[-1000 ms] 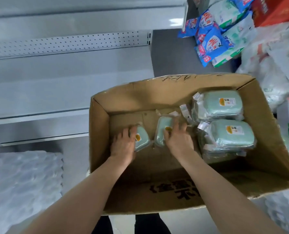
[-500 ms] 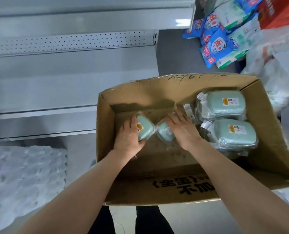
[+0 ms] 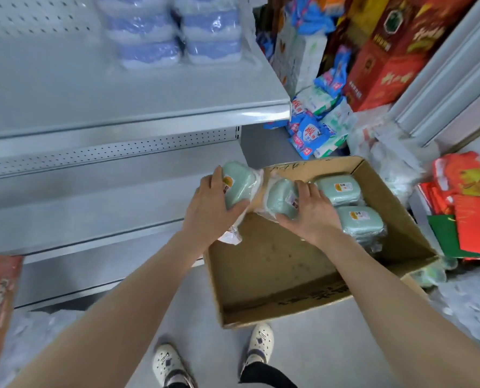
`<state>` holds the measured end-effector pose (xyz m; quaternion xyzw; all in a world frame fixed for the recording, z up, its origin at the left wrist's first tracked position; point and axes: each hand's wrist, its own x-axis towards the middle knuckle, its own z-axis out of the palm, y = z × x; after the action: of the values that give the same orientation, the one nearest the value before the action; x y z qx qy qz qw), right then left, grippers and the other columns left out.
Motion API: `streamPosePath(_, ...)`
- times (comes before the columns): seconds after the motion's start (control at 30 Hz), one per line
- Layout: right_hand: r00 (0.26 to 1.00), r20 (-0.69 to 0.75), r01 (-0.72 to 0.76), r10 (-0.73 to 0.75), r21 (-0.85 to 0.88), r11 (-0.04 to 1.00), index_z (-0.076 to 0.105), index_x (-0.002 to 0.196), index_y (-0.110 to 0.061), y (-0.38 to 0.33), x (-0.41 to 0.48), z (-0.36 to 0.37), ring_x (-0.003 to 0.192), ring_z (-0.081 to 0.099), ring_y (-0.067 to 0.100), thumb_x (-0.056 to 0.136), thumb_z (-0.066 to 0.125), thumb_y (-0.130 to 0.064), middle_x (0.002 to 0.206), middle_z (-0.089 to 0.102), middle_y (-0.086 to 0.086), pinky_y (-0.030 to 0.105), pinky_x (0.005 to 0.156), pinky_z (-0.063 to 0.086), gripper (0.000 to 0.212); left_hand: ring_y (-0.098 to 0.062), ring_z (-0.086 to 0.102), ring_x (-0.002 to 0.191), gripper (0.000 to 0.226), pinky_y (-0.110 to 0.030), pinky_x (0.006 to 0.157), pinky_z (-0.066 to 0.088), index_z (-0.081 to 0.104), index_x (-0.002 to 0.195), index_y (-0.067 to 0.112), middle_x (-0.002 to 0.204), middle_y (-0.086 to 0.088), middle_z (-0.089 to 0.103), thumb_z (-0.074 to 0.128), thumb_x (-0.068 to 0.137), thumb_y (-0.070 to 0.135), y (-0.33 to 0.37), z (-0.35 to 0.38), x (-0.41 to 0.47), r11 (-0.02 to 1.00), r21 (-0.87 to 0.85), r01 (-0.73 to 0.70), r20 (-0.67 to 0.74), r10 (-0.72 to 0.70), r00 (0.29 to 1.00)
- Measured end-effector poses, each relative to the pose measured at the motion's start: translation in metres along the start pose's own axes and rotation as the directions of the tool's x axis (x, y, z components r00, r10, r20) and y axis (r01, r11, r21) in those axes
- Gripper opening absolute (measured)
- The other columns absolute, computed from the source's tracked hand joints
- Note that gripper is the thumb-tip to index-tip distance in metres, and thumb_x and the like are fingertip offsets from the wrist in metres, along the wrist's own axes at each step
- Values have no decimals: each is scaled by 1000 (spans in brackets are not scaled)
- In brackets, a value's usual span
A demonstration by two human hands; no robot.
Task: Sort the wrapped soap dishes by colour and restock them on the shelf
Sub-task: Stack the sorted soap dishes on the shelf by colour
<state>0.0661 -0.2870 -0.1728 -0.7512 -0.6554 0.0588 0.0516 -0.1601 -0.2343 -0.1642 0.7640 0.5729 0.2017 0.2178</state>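
My left hand (image 3: 209, 208) grips one green wrapped soap dish (image 3: 237, 182) lifted above the left rim of the cardboard box (image 3: 283, 278). My right hand (image 3: 311, 217) grips a second green wrapped soap dish (image 3: 282, 198) just beside it, over the box's back left corner. Two more stacks of green wrapped dishes (image 3: 351, 203) lie in the box's far right part. On the upper grey shelf (image 3: 138, 99) stand stacks of blue wrapped soap dishes (image 3: 177, 32).
The box sits on the floor in front of empty lower grey shelves (image 3: 79, 217). Blue and white packets (image 3: 314, 119) and red cartons (image 3: 384, 63) are piled behind the box. Red and green packs (image 3: 468, 208) lie to its right. My shoes (image 3: 213, 357) stand below.
Both hands have lifted the two green dishes out of the box bottom, up and left toward the shelves. My view has tilted up, so the upper shelf with blue dishes now shows.
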Motion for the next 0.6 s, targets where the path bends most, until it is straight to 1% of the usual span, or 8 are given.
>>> streamPosePath(0.07, 994, -105, -21, 27, 54, 998, 32, 141, -10, -19, -9, -12, 113, 54, 33, 78, 59, -66, 125, 52, 12, 46, 95, 49, 89, -31, 52, 114, 82, -38, 94, 42, 26, 147, 15, 130, -11, 47, 61, 86, 55, -7, -33, -4, 998, -14, -69, -24, 68, 997)
streamPosePath(0.13, 973, -231, 11, 10, 91, 996, 39, 137, -8, -37, -16, -23, 102, 58, 35, 75, 58, -67, 116, 57, 13, 46, 85, 52, 87, -26, 53, 112, 76, -35, 92, 43, 30, 145, 18, 128, -5, 49, 60, 86, 56, -15, -66, -7, 991, -23, -133, -50, 132, 990)
streamPosePath(0.2, 940, -340, 54, -19, 93, 994, 43, 135, -7, -59, -21, -33, 95, 61, 35, 76, 57, -68, 111, 59, 13, 45, 79, 54, 86, -20, 53, 114, 79, -32, 94, 42, 29, 149, 18, 130, 0, 51, 60, 87, 56, -26, -99, -11, 980, -30, -198, -76, 196, 978)
streamPosePath(0.23, 928, -372, 71, -34, 88, 994, 43, 136, -6, -72, -21, -38, 96, 61, 34, 78, 57, -68, 111, 60, 14, 46, 80, 54, 86, -19, 52, 115, 81, -31, 95, 42, 28, 150, 18, 131, 0, 50, 60, 86, 57, -32, -115, -12, 976, -20, -215, -88, 212, 973)
streamPosePath(0.3, 912, -406, 94, -54, 79, 992, 42, 139, -6, -99, -19, -48, 101, 60, 35, 79, 56, -70, 115, 60, 16, 49, 84, 53, 89, -22, 52, 117, 82, -32, 94, 41, 28, 150, 20, 132, -2, 50, 60, 85, 59, -46, -147, -14, 975, 21, -219, -117, 220, 968)
streamPosePath(0.37, 900, -431, 118, -68, 89, 989, 41, 141, -7, -128, -12, -59, 103, 60, 36, 80, 53, -72, 116, 60, 16, 50, 86, 53, 90, -26, 51, 119, 83, -35, 94, 41, 27, 150, 21, 135, -4, 48, 60, 85, 60, -65, -180, -15, 977, 67, -205, -153, 213, 965)
streamPosePath(0.5, 871, -476, 208, -119, 139, 968, 42, 143, -10, -192, 8, -88, 96, 59, 32, 79, 51, -72, 108, 60, 11, 42, 81, 52, 90, -29, 52, 116, 83, -38, 92, 44, 27, 151, 22, 135, -6, 48, 60, 84, 59, -108, -244, -16, 973, 143, -179, -233, 208, 950)
streamPosePath(0.6, 883, -444, 255, -149, 188, 949, 38, 146, -14, -240, 30, -110, 102, 57, 31, 77, 46, -75, 111, 58, 11, 40, 86, 47, 93, -28, 52, 117, 81, -37, 91, 43, 28, 150, 23, 138, -5, 47, 62, 84, 55, -141, -288, -13, 976, 174, -130, -282, 176, 943)
